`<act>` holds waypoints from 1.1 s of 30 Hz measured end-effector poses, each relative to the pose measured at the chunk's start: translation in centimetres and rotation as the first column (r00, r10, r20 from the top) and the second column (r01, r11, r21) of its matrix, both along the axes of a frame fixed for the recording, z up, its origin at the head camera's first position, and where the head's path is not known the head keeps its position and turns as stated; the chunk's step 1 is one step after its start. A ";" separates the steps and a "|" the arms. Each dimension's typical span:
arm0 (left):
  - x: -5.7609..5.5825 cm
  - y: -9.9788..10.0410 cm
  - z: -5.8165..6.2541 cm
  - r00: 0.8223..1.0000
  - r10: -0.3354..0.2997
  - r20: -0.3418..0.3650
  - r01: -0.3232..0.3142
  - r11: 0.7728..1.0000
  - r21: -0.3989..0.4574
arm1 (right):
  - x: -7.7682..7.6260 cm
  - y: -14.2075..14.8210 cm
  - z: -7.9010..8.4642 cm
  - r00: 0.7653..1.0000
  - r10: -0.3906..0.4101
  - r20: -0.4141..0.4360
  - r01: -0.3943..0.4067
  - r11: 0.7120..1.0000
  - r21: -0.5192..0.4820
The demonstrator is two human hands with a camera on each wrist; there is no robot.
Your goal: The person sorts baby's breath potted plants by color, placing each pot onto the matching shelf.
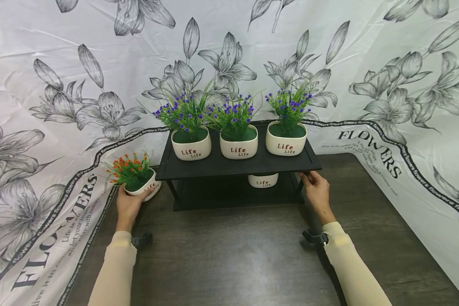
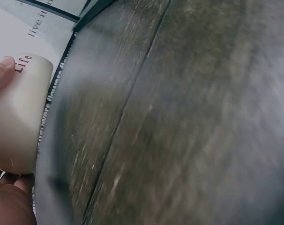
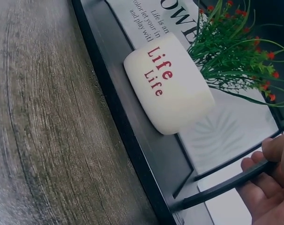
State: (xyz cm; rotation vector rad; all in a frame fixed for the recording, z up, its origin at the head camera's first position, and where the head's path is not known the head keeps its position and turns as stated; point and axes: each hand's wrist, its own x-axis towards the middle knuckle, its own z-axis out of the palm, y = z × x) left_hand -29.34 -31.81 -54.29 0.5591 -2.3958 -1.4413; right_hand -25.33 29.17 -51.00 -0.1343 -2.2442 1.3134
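My left hand [image 1: 128,205] holds a white flowerpot [image 1: 150,183] of orange flowers [image 1: 129,167], left of a black two-tier shelf [image 1: 229,167]. In the left wrist view the thumb [image 2: 3,70] lies on the pot's lettered side, with other fingers at the opposite side. My right hand [image 1: 316,190] is at the shelf's right end under the top board. The right wrist view shows its fingers curled round a black post [image 3: 226,185]. On the lower tier stands a white pot [image 3: 172,86] with red flowers, mostly hidden from the head view by the top board.
Three white pots, a left one [image 1: 191,146], a middle one [image 1: 239,146] and a right one [image 1: 287,142], stand on the top tier with purple flowers. A flower-printed cloth [image 1: 229,25] hangs behind the dark wooden table [image 1: 229,255] and lies along its sides.
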 end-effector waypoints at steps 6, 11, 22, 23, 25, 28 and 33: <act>1.2 -0.2 0.6 1.000 -0.016 0.002 0.016 0.999 -0.029 | 0.0 -0.1 0.1 0.999 -0.028 0.016 0.028 0.999 0.024; 2.2 -0.3 1.0 0.999 -0.032 -0.009 0.031 0.999 -0.043 | -0.1 -0.1 0.2 0.999 -0.042 0.016 0.042 0.998 0.049; 4.5 -0.9 2.0 0.994 -0.090 0.058 0.094 0.992 -0.087 | -0.1 0.2 0.1 1.000 -0.020 0.013 0.019 0.996 0.087; 4.7 -1.0 2.1 0.994 -0.090 0.065 0.096 0.991 -0.092 | -0.1 0.2 0.1 1.000 -0.020 0.013 0.019 0.996 0.087; 5.2 -1.1 2.2 0.993 -0.094 0.065 0.100 0.991 -0.088 | -0.1 0.2 0.1 1.000 -0.018 0.014 0.017 0.996 0.083; 5.9 -1.3 2.5 0.994 -0.091 0.065 0.098 0.990 -0.106 | -0.1 0.2 0.1 1.000 -0.016 0.025 0.014 0.997 0.077; 6.8 -1.3 2.9 0.994 -0.106 0.040 0.110 0.987 -0.114 | 0.0 0.2 0.1 0.999 -0.022 0.036 0.019 0.997 0.080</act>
